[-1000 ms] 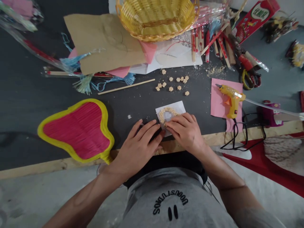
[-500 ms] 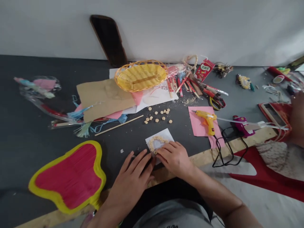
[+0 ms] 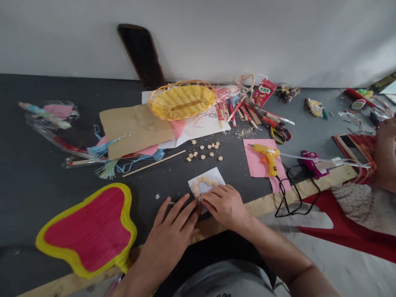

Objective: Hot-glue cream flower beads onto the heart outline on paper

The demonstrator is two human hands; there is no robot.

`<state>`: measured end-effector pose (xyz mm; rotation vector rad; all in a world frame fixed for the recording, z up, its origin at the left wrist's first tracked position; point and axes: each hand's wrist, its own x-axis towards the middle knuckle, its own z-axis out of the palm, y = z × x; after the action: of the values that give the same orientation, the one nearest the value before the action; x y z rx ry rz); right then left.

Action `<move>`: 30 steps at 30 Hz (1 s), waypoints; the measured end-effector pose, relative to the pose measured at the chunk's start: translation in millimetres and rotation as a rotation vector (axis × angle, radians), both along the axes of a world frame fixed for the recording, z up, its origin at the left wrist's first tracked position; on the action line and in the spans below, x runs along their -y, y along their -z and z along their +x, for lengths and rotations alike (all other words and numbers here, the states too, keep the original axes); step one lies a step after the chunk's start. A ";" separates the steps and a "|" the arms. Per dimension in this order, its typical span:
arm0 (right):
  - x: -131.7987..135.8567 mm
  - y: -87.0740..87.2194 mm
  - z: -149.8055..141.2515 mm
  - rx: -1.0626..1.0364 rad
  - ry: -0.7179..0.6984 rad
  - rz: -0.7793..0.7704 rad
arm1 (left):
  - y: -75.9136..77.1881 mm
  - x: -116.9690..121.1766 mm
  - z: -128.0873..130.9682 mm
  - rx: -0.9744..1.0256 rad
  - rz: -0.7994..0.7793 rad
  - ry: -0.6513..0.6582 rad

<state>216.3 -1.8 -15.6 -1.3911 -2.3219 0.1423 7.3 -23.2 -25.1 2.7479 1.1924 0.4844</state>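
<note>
On a small white paper square (image 3: 217, 174) lies a curved ring of small beige flower-shaped pieces (image 3: 201, 180), its lower right part hidden by fingers. My right hand (image 3: 224, 206) is closed over it, fingertips pressed together at the ring's lower left end; any single piece pinched there is hidden. Spread fingers of my left hand (image 3: 176, 225) rest at the paper's lower left corner, touching or almost touching my right fingertips. Several loose flower-shaped pieces (image 3: 203, 157) are scattered on the dark table beyond the paper.
A pink fan-shaped panel with yellow rim (image 3: 89, 231) lies left. A yellow glue gun (image 3: 268, 156) rests on pink paper (image 3: 252, 167), its black cord (image 3: 297, 214) drooping over the edge. Behind are a wicker basket (image 3: 182, 101), a thin stick (image 3: 154, 163) and scissors (image 3: 281, 135). Another person's arm (image 3: 385, 156) is far right.
The view has shifted slightly, so the things on the table sit a little further left. Both hands keep nearly the same pose at the ring.
</note>
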 end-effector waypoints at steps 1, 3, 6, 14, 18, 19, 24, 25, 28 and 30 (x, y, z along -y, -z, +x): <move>0.3 -0.2 0.3 -0.001 -0.003 -0.007 | 0.0 -0.2 0.1 0.003 -0.001 0.003; 0.9 -0.7 0.7 -0.001 -0.007 -0.022 | -0.2 -0.4 0.4 0.007 -0.004 0.008; 1.6 -1.3 0.7 -0.005 -0.007 -0.027 | -0.9 -0.6 0.3 0.005 -0.004 0.006; 2.0 -1.5 0.1 -0.006 -0.006 -0.018 | -2.9 -1.7 0.8 -0.004 -0.008 0.017; 5.4 -3.0 2.7 -0.036 -0.018 -0.028 | -4.2 -1.8 1.0 -0.016 -0.013 0.024; 6.9 -3.8 5.1 -0.061 -0.021 -0.031 | -4.7 -1.5 1.0 -0.024 -0.018 0.027; 11.3 -6.9 28.2 -0.202 0.058 -0.055 | -6.0 -0.2 0.3 -0.056 -0.042 0.039; 11.0 -6.8 33.2 -0.209 0.103 -0.061 | -6.2 -0.1 0.0 -0.056 -0.043 0.043; 8.4 -5.4 42.5 -0.191 0.205 -0.065 | -6.9 -0.2 -0.6 -0.050 -0.038 0.056; 5.8 -4.3 42.5 -0.151 0.210 -0.065 | -7.6 -0.2 -0.6 -0.054 -0.044 0.060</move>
<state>258.9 -7.6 -11.3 -1.5880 -2.0522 0.2521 6.7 -23.0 -17.5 2.7664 1.1144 0.3751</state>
